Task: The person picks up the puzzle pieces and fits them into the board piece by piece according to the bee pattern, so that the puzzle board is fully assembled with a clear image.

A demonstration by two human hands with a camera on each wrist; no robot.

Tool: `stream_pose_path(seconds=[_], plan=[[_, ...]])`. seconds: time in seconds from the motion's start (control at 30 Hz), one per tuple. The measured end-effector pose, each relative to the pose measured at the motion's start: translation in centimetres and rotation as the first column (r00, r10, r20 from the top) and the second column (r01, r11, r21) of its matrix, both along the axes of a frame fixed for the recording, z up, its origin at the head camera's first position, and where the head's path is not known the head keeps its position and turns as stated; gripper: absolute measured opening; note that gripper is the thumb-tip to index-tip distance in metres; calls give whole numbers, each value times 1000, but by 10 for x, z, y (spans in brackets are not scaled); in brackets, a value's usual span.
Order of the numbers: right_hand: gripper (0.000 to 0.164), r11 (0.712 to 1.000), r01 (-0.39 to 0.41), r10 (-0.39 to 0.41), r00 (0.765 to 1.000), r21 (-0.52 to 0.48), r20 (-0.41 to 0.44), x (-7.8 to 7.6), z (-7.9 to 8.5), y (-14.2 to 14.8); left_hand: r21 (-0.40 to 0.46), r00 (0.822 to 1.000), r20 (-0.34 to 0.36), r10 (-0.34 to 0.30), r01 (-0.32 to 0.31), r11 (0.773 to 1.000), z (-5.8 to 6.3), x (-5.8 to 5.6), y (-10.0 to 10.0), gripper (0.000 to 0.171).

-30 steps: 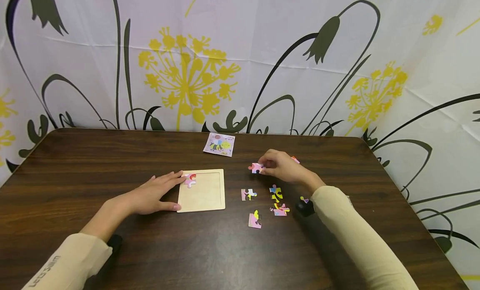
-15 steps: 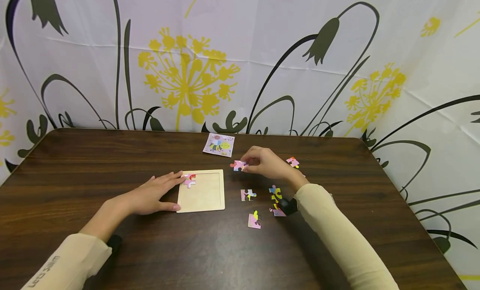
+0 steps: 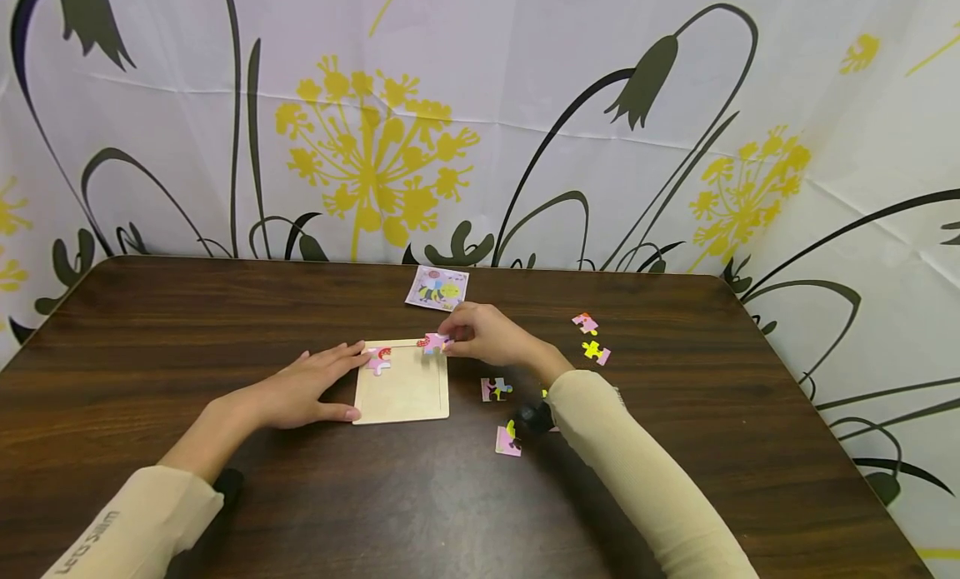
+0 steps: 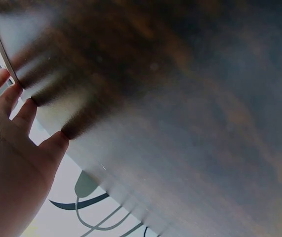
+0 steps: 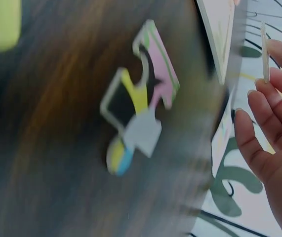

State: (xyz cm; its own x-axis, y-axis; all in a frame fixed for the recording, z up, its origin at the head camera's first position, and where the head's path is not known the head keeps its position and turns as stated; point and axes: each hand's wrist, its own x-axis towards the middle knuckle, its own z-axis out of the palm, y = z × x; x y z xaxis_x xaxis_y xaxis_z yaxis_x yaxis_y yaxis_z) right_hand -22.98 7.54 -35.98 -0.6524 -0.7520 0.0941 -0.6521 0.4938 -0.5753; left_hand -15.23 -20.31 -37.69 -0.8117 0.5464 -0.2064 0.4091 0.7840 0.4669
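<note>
My left hand (image 3: pixel 318 387) rests at the left side of a square wooden puzzle tray (image 3: pixel 401 400), its fingers spread along the edge. One pink jigsaw piece (image 3: pixel 379 361) with a red patch lies in the tray's upper left corner, right by the fingertips. Over the tray's upper right corner my right hand (image 3: pixel 483 337) pinches a pink puzzle piece (image 3: pixel 433 343) with a red dotted part. In the right wrist view this held piece (image 5: pixel 265 54) shows edge-on between thumb and fingers. The left wrist view shows the left hand's fingers (image 4: pixel 24 116) at the tabletop.
A bee picture card (image 3: pixel 437 288) lies behind the tray. Loose puzzle pieces sit to the right: a pink and white one (image 3: pixel 495 389), a pink and yellow one (image 3: pixel 508 440), a red-pink one (image 3: pixel 585 323) and a yellow one (image 3: pixel 596 351). The right forearm covers others.
My right hand has carried the pinched piece leftward from among the loose pieces to the tray's upper right corner. The left hand has stayed in place.
</note>
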Motion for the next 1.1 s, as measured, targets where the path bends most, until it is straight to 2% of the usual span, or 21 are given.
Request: stream_pose_path(seconds=[0.17,0.57,0.83,1.1], plan=[[20,1000,-18,18,1000,20,-3,2,-6,-13,-3,1000,4,2,-2,1000,0,-1,0,87],[20,998,-7,9,999,54,-39,5,-13,-38,-3,1000,1,2,-2,1000,0,-1,0,87],[19,997,-9,14,997,73,-79,6,-18,-46,-3,1000,-9,-3,3,1000,2,0,1,85],[20,995,4,2,998,101,-59,6,-19,-49,-8,1000,-16,-7,7,1000,2,0,1,84]])
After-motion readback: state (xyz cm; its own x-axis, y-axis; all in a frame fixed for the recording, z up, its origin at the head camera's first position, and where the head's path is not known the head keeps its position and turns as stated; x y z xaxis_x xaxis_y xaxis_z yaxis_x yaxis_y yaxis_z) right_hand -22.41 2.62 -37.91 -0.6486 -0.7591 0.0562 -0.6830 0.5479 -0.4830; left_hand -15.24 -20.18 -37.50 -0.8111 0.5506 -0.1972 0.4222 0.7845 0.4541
